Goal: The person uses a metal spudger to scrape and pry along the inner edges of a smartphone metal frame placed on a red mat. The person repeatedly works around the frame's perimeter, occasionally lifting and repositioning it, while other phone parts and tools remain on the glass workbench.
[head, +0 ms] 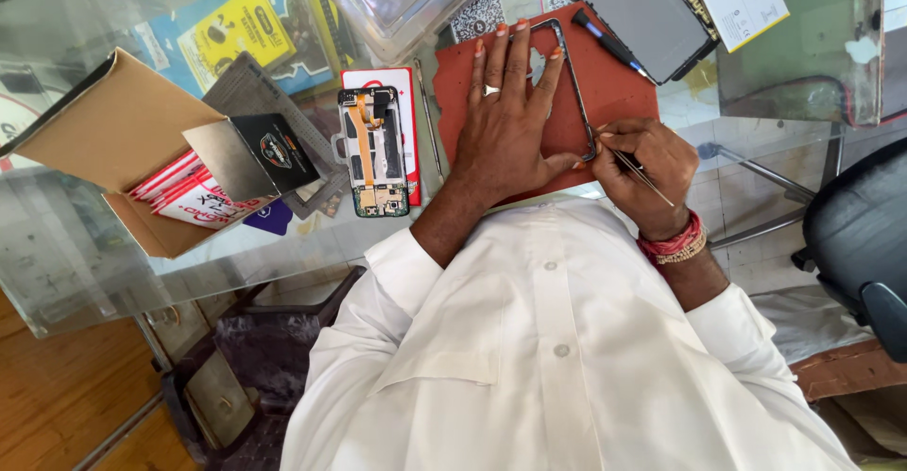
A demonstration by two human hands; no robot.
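The left hand [505, 121] lies flat, fingers spread, pinning a thin phone frame [573, 84] on the red mat [614, 88]. The right hand [642, 173] is closed on a slim metal tool [635, 171] at the frame's lower corner — too much push could bend the frame, or let the tip slip toward the thumb.

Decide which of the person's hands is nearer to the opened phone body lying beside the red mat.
Left. The left hand lies flat on the red mat, just beside the opened phone body. The right hand holds a thin tool at the phone frame, beyond the left hand.
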